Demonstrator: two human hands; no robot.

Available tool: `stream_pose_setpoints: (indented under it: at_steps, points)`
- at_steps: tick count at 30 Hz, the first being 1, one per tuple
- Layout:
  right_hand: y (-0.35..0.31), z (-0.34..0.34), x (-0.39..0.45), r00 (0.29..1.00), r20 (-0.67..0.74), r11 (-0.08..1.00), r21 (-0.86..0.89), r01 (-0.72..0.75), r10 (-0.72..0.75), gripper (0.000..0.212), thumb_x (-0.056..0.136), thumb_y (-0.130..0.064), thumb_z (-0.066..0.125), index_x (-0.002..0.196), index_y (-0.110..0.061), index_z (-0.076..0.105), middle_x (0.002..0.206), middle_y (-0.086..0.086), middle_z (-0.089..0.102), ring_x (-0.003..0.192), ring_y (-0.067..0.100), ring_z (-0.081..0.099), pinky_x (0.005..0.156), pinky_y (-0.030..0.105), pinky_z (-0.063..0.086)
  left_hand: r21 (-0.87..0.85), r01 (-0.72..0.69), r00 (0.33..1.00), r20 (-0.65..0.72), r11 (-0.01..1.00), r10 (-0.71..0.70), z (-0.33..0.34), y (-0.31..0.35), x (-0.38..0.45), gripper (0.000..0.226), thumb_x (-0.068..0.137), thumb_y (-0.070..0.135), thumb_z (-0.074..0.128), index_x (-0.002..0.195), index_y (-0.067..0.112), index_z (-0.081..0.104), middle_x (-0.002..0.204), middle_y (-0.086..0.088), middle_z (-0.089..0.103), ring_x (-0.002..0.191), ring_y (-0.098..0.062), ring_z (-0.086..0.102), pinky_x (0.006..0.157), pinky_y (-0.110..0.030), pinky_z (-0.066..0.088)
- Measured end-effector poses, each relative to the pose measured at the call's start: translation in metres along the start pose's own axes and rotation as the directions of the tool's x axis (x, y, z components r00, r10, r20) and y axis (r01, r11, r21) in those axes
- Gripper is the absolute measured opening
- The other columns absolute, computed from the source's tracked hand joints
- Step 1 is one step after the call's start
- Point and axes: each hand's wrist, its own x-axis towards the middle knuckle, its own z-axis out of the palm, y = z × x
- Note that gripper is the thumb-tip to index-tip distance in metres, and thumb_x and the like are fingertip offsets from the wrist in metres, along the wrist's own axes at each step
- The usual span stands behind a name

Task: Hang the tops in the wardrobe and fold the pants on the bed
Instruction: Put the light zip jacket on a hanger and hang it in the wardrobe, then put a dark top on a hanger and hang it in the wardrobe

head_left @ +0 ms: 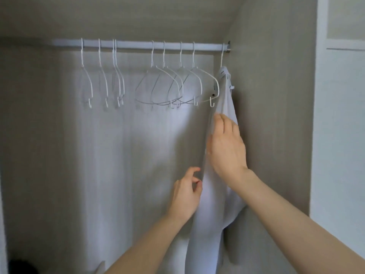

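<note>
— Where's the top now?

— On the rail already. The pale top (223,135) hangs from the last hanger (222,56) at the far right end of the wardrobe rail (138,45), close against the side wall (272,115). Its long axis runs straight down, from the hook to past the bottom of my view.

— And the hands?

— The right hand (227,147) lies on the cloth about halfway up, fingers extended and close together, pointing up along the fabric; it looks like a smoothing press, not a pinch. The left hand (187,192) sits lower and just to the left of the garment's edge, fingers loosely curled. Whether the fingertips actually pinch the hem I cannot tell; they look just clear of it.

— So which one does the next bit?

— I'd guess the right, since it's already on the top and the cloth falls directly below it. A stroke downward along that vertical line would flatten it.

— Anything else in there?

— 8 empty white wire hangers (173,86) to the left on the same rail, in 2 loose groups, all apart from the top.
</note>
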Motion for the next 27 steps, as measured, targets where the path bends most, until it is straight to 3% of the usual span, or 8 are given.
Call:
stream_pose_setpoints:
  at_steps: [3,6,12,16,19,21,23,27]
  points:
    - [-0.017,-0.014,-0.048,0.993,0.058,0.991,0.083,0.101,-0.106,0.055,0.085,-0.013,0.054,0.137,0.002,0.042,0.132,0.018,0.051,0.125,0.036,0.046,0.099,0.043,0.045,-0.058,0.056,0.998,0.013,0.997,-0.056,-0.021,-0.01,-0.038,0.031,0.093,0.021,0.058,0.122,0.03,0.053,0.092,0.009,0.07,0.06,-0.008,0.068,0.077,-0.035,0.054]
    - [-0.038,-0.023,-0.094,0.973,0.117,0.966,0.189,0.177,-0.201,0.052,0.088,-0.02,0.047,0.134,0.003,0.045,0.122,0.018,0.056,0.118,0.035,0.05,0.095,0.042,0.048,-0.086,0.133,0.991,-0.019,0.987,-0.135,-0.055,-0.011,-0.082,0.025,0.096,0.016,0.056,0.114,0.032,0.053,0.092,0.002,0.07,0.06,-0.009,0.067,0.07,-0.025,0.053]
    - [-0.089,-0.027,-0.17,0.914,0.228,0.886,0.405,0.226,-0.337,0.048,0.088,-0.029,0.036,0.12,-0.001,0.058,0.107,0.014,0.064,0.103,0.033,0.06,0.083,0.041,0.055,0.108,0.304,0.948,-0.127,0.946,-0.29,-0.125,-0.011,-0.184,0.021,0.094,0.016,0.054,0.108,0.031,0.06,0.076,0.01,0.07,0.062,-0.007,0.067,0.072,-0.036,0.056]
    - [-0.134,-0.037,-0.23,0.858,0.282,0.775,0.603,0.189,-0.429,0.039,0.088,-0.028,0.045,0.116,-0.006,0.06,0.102,0.01,0.068,0.096,0.03,0.063,0.077,0.035,0.053,0.225,0.428,0.895,-0.241,0.876,-0.375,-0.167,0.007,-0.267,0.018,0.096,0.019,0.053,0.111,0.027,0.059,0.076,0.01,0.069,0.06,-0.009,0.066,0.07,-0.036,0.055]
    - [-0.157,-0.053,-0.277,0.785,0.312,0.659,0.736,0.157,-0.535,0.044,0.092,-0.033,0.036,0.12,-0.008,0.059,0.107,0.005,0.068,0.103,0.025,0.062,0.081,0.031,0.051,0.254,0.578,0.805,-0.331,0.775,-0.492,-0.188,0.024,-0.326,0.017,0.098,0.025,0.05,0.112,0.03,0.059,0.08,0.01,0.069,0.062,-0.009,0.066,0.069,-0.037,0.055]
    - [-0.169,-0.069,-0.309,0.72,0.321,0.562,0.819,0.116,-0.615,0.036,0.097,-0.03,0.042,0.123,-0.011,0.057,0.11,0.003,0.065,0.105,0.02,0.058,0.083,0.026,0.046,0.238,0.686,0.711,-0.419,0.688,-0.564,-0.199,0.038,-0.372,0.018,0.098,0.024,0.05,0.112,0.031,0.059,0.081,0.009,0.07,0.061,-0.006,0.067,0.069,-0.033,0.055]
    - [-0.176,-0.079,-0.338,0.624,0.335,0.49,0.867,0.089,-0.706,0.032,0.099,-0.028,0.044,0.126,-0.014,0.052,0.11,0.001,0.062,0.105,0.017,0.054,0.082,0.023,0.044,0.214,0.767,0.618,-0.497,0.604,-0.609,-0.205,0.051,-0.413,0.018,0.097,0.021,0.052,0.11,0.032,0.059,0.079,0.008,0.069,0.06,-0.005,0.066,0.069,-0.032,0.055]
    - [-0.197,-0.101,-0.39,0.417,0.361,0.396,0.918,-0.002,-0.834,0.032,0.101,-0.029,0.039,0.126,-0.012,0.049,0.112,0.005,0.058,0.107,0.022,0.051,0.086,0.032,0.044,0.17,0.918,0.389,-0.56,0.358,-0.732,-0.215,0.071,-0.503,0.018,0.095,0.019,0.055,0.106,0.032,0.059,0.079,0.005,0.07,0.072,-0.015,0.068,0.07,-0.039,0.054]
